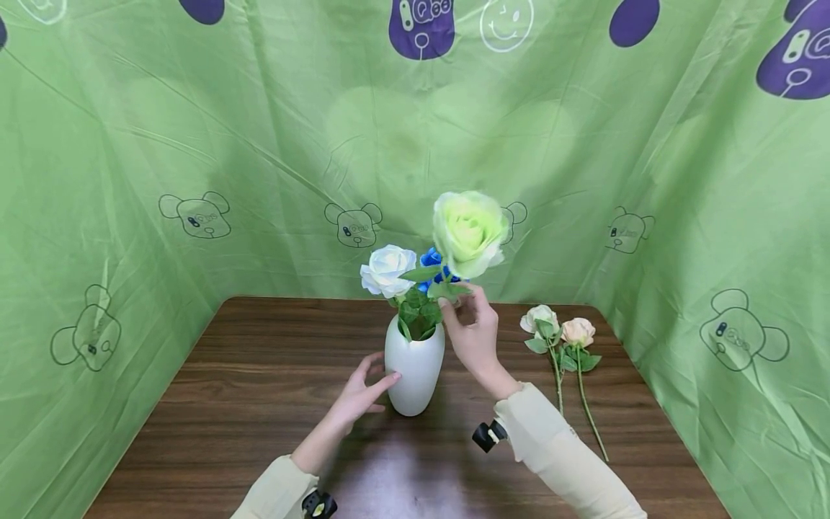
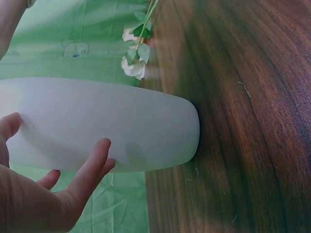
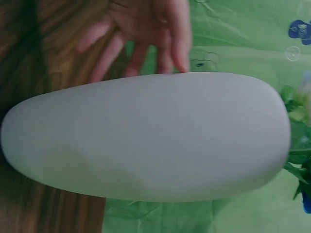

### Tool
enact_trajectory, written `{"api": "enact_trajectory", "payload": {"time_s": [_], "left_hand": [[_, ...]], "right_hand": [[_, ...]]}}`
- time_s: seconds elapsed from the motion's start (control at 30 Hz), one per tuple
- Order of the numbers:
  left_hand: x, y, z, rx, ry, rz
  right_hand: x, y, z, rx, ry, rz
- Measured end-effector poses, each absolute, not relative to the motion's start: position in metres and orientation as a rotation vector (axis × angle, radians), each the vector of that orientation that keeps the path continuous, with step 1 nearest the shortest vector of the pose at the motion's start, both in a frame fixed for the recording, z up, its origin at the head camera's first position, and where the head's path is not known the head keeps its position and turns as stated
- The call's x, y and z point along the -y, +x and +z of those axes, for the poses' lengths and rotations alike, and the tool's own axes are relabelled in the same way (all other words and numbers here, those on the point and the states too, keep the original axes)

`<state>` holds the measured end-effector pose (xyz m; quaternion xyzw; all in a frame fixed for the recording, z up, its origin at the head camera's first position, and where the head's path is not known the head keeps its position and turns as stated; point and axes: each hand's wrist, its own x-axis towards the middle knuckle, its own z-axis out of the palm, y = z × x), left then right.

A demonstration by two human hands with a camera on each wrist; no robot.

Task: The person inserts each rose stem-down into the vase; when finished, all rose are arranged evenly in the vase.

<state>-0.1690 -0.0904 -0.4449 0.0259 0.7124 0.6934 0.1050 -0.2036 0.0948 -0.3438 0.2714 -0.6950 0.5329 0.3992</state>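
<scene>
A white vase (image 1: 415, 375) stands upright on the table, holding a pale blue-white rose (image 1: 389, 270) and green leaves. My left hand (image 1: 358, 393) is at the vase's left side, its spread fingers touching the wall; in the right wrist view these fingers look fairly straight against the vase (image 3: 150, 138). Above the mouth, my right hand (image 1: 475, 328) pinches the stem of a large yellow-green rose (image 1: 470, 232) just below its leaves. The lower stem is hidden behind the hand and foliage. Blue flowers (image 1: 429, 257) show partly behind the rose.
To the right on the brown wooden table (image 1: 272, 375) lie a white rose (image 1: 540, 321) and a peach rose (image 1: 578, 331), stems toward me. A green printed cloth (image 1: 279, 144) encloses the table at the back and both sides.
</scene>
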Motion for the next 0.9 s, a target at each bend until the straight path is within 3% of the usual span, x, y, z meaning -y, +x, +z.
{"api": "enact_trajectory", "payload": {"time_s": [0.47,0.9], "left_hand": [[0.091,-0.175,-0.462,-2.135,0.077,2.024],[0.09,-0.17,-0.448,-2.088,0.097,2.053]], "right_hand": [[-0.098,-0.209,-0.396,1.999,0.686,1.276],[-0.115,-0.207,-0.397,1.878,0.829,1.232]]}}
